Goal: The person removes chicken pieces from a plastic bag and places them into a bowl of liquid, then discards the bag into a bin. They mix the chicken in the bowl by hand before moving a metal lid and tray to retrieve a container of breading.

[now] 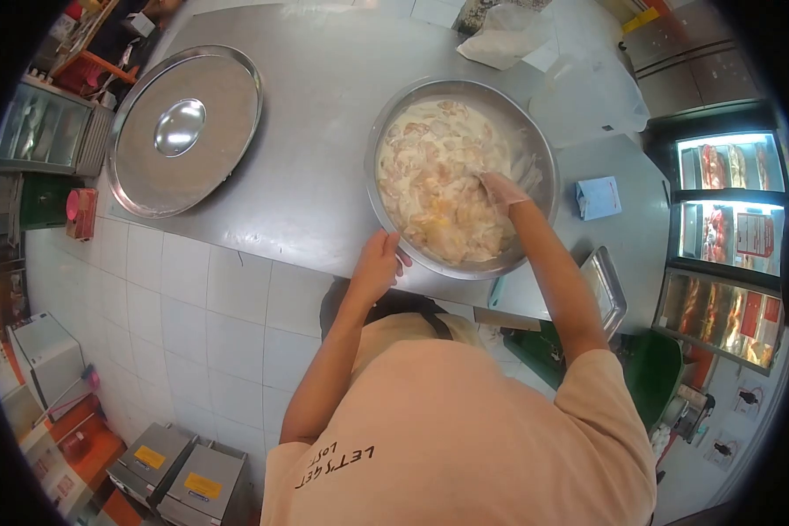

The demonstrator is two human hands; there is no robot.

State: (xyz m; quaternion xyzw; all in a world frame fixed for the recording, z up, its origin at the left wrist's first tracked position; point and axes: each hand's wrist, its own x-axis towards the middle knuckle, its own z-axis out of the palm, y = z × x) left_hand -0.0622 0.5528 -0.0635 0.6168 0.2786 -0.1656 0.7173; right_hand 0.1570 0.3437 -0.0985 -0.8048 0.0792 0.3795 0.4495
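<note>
Right now, the gloved right hand (502,190) is reaching into the wide metal bowl (548,175), its fingers sinking among pale, wet pieces (443,180) in a creamy liquid; whether they are spreading or pinching anything, I cannot tell. Bare and loosely bent, the left hand (379,267) is resting by the bowl's near left rim, though its exact grip is being hidden by the angle. Between the forearms, the bowl is sitting close to the near edge of the steel worktop (316,167), and its lower rim is coming almost up to that edge. Pieces are covering most of the bowl's inside, with a yellow-orange patch showing near the middle and smears clinging to the right inner wall. Leftward, a broad stretch of bare steel is lying open before a large round metal lid (136,145), which is reaching the near edge at its lower side. On the right, room is running tighter: a translucent plastic tub (587,101) is standing just beyond the bowl, a clear bag (504,42) holding something whitish is leaning near the far side, and a light blue packet (598,198) is lying beside the bowl. Past the right forearm, a shallow metal tray (607,289) is lying near the worktop's edge, its contents showing too poorly to name.
</note>
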